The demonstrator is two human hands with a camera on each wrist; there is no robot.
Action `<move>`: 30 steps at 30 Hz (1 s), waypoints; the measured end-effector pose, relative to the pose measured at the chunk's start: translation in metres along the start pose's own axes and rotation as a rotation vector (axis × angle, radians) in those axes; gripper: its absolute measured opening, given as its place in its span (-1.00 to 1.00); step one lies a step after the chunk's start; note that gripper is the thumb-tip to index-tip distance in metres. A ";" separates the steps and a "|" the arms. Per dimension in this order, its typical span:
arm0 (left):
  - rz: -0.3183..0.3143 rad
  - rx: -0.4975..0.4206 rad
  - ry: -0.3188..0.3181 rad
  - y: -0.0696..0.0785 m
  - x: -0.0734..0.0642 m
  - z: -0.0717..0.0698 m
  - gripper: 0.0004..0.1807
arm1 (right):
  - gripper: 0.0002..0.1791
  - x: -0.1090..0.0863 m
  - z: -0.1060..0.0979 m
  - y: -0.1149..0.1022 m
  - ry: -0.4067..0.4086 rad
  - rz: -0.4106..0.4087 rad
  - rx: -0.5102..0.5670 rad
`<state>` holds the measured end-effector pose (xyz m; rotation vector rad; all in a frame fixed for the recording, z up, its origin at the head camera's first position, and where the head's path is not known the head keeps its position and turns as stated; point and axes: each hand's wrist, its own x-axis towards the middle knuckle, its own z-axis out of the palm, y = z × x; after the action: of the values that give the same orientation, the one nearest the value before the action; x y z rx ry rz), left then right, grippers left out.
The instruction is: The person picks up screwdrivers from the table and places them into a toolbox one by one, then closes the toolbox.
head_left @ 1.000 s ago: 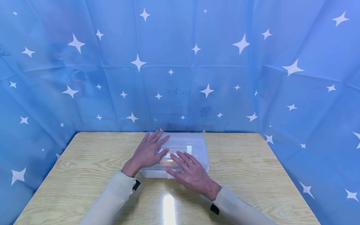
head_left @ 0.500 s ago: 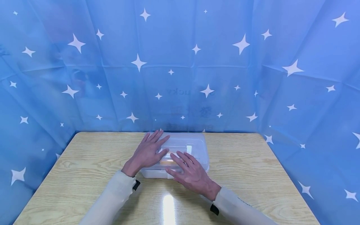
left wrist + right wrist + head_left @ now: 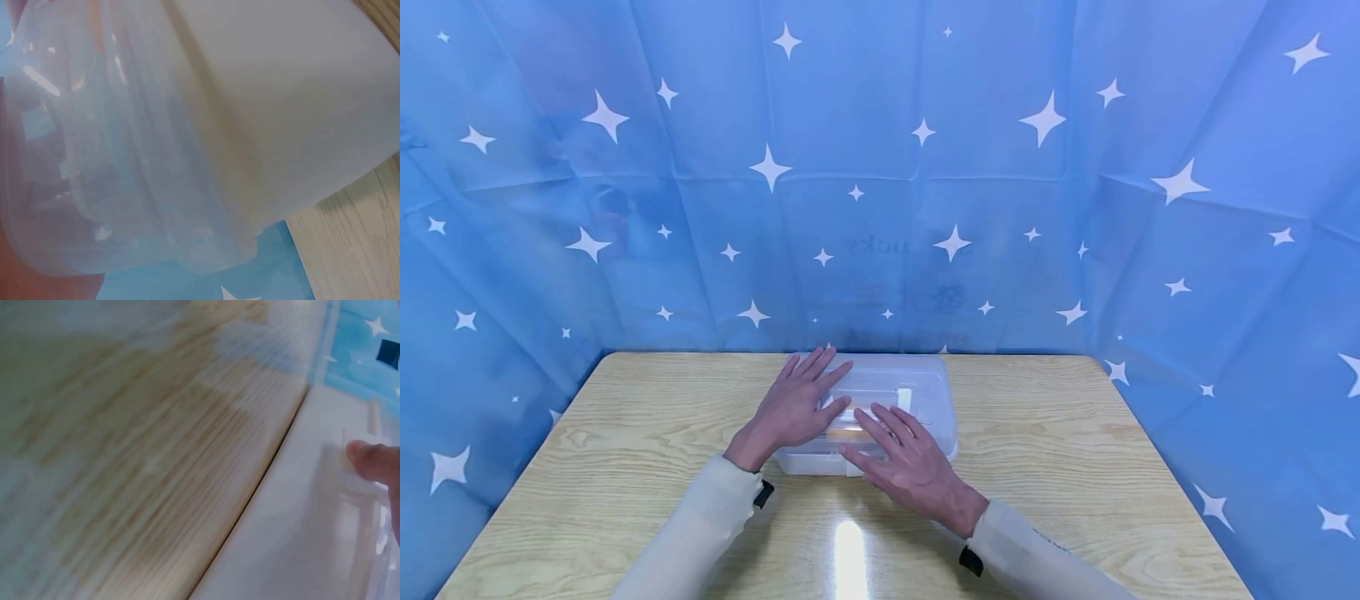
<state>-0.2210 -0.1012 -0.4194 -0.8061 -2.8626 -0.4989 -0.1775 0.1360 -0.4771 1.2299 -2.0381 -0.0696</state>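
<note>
A plastic box (image 3: 808,465) with a translucent lid (image 3: 934,387) stands near the table's far edge. My left hand (image 3: 793,404) lies spread over the lid's left part, its fingers straight. Over the front right of the lid is my right hand (image 3: 913,471), fingers extended and slightly apart. In the right wrist view its thumb (image 3: 375,461) touches a white latch (image 3: 357,483) on the box's front wall. The left wrist view shows the clear lid (image 3: 150,162) above the white wall (image 3: 287,94). Something orange (image 3: 842,434) shows faintly through the lid; its kind is unclear.
The box rests on a light wood-grain table (image 3: 1045,467). A blue curtain (image 3: 880,208) with white stars hangs right behind the far edge and along both sides. A bright light reflection lies on the tabletop in front of the box.
</note>
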 end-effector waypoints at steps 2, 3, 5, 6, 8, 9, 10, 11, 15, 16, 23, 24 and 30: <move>0.001 0.002 0.001 0.000 0.000 0.000 -0.37 | -0.56 0.000 -0.001 0.000 -0.010 0.005 0.007; 0.003 0.002 0.002 -0.001 0.000 0.000 -0.37 | -0.56 0.000 -0.001 0.000 -0.017 0.008 0.008; 0.006 0.002 0.005 -0.001 0.000 0.000 -0.37 | -0.57 0.001 -0.002 -0.001 -0.021 0.013 0.011; 0.006 0.001 0.006 -0.001 0.000 0.000 -0.37 | -0.57 0.001 -0.002 -0.001 -0.020 0.015 0.010; 0.006 0.001 0.007 -0.001 0.000 0.000 -0.37 | -0.57 0.002 -0.002 -0.001 -0.017 0.017 0.008; 0.005 0.001 0.006 -0.001 0.000 0.000 -0.37 | -0.57 0.002 -0.002 -0.001 -0.014 0.016 0.001; 0.004 0.003 0.006 -0.001 0.000 0.000 -0.37 | -0.57 0.002 -0.001 -0.001 -0.011 0.015 -0.003; 0.003 0.004 0.006 -0.001 0.000 0.000 -0.37 | -0.57 0.002 -0.001 -0.001 -0.011 0.015 -0.006; -0.006 0.003 -0.002 -0.001 0.000 0.000 -0.36 | -0.55 0.003 0.001 -0.001 -0.007 0.014 -0.026; -0.008 0.003 -0.003 0.000 0.000 0.000 -0.36 | -0.54 0.002 0.001 -0.001 -0.006 0.016 -0.026; -0.014 0.000 -0.007 0.001 0.000 -0.001 -0.36 | -0.53 0.002 0.000 -0.001 -0.017 0.026 -0.016; -0.013 -0.002 -0.008 0.001 0.000 -0.001 -0.37 | -0.54 0.002 -0.001 -0.001 -0.025 0.028 -0.015; -0.011 -0.013 -0.001 0.000 0.000 -0.001 -0.37 | -0.28 0.004 -0.005 -0.001 -0.067 0.032 -0.018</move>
<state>-0.2208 -0.1010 -0.4188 -0.7926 -2.8689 -0.5186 -0.1752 0.1342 -0.4721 1.1977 -2.1098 -0.1153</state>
